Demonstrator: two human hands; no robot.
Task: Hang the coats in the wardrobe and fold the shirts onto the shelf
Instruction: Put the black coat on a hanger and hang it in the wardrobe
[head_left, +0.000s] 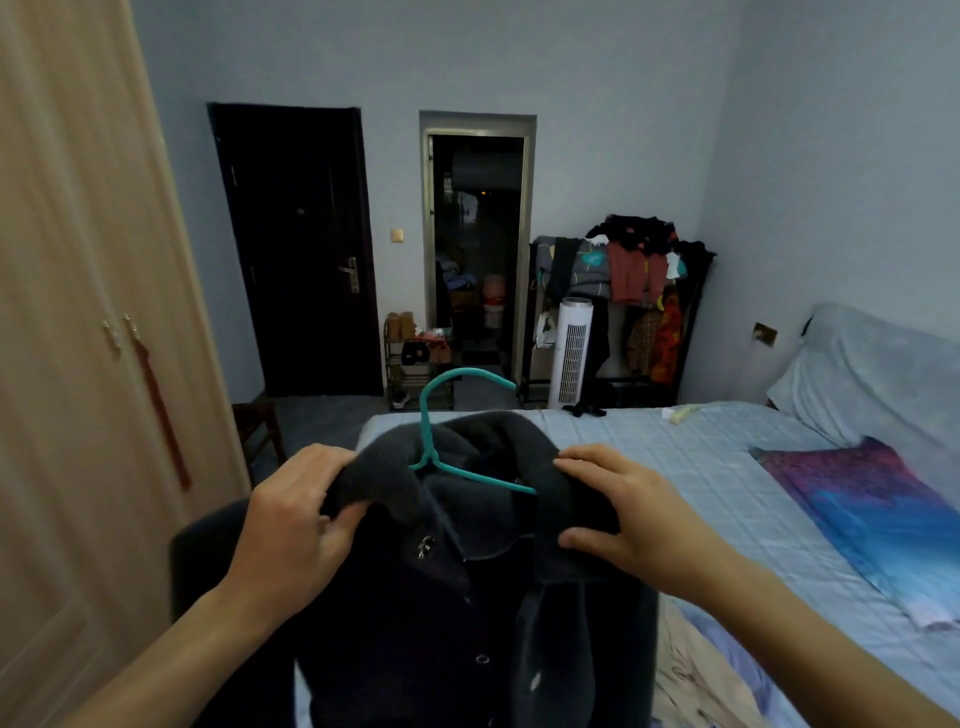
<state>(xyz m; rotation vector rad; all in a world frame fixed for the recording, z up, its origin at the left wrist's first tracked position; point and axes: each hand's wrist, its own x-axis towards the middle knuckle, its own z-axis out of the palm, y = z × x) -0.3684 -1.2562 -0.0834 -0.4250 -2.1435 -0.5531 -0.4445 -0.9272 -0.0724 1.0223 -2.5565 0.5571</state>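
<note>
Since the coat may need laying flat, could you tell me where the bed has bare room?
The bed's checked sheet is bare between the dark coat and the purple-blue cloth, back towards the far edge. The near corner is crowded: a beige garment lies there.
</note>
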